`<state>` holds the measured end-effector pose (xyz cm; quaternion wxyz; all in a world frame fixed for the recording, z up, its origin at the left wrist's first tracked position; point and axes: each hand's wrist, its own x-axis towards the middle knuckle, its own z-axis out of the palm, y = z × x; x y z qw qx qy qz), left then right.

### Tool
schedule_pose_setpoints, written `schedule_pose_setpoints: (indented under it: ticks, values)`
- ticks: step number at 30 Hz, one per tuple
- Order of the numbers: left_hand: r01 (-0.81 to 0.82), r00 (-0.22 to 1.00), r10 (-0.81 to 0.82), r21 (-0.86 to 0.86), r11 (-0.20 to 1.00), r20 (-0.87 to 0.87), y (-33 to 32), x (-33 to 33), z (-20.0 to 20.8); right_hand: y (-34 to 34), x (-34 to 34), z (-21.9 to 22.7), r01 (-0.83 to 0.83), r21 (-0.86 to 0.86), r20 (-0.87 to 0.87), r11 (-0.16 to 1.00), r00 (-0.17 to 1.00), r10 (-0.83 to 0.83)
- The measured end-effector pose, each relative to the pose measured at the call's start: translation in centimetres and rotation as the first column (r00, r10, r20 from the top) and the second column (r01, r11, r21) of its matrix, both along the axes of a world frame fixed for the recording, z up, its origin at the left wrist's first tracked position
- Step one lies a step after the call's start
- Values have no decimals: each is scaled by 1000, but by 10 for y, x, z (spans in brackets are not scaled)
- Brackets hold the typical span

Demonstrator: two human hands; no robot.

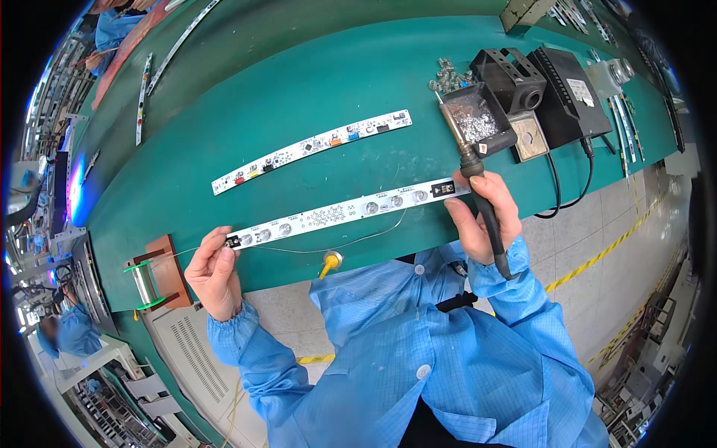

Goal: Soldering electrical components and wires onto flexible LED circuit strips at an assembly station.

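I can't make out any wording. The white label [579, 92] on the black box [556, 77] to my right carries print too small to read; on the black tray [506, 135] sits a red-marked white sticker [483, 148], and the strip [328, 216] I hold seems to bear tiny markings.

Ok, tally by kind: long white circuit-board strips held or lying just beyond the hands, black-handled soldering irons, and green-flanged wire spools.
Long white circuit-board strips: 2 (one held, one lying on the green surface)
Black-handled soldering iron: 1
Green-flanged wire spool: 1
Total: 4
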<state>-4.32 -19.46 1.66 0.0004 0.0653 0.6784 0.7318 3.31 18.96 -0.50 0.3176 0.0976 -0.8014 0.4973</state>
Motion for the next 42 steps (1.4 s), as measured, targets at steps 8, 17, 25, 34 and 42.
schedule_pose_setpoints:
  ticks: [8, 17, 25, 34, 42]
  values:
    - [18, 999, -18, 21, 1000, -28, -7, -5, -3, -1, -3, 2, -35, -277, 95, 960, 993, 64]
    - [59, 994, -62, -40, 997, -87, 0, -5, 8, 3, 6, -6, 84, -359, 159, 930, 987, -28]
    - [44, 999, -41, 88, 995, -36, 3, 3, 17, 9, 9, -10, 92, -331, 204, 939, 979, -24]
    - [67, 997, -62, 97, 993, -54, -1, 3, 20, 4, 4, -7, 88, -284, 185, 955, 982, -36]
    - [53, 996, -44, 113, 992, -82, 7, 4, 28, 2, 5, -4, 124, -279, 217, 952, 974, -63]
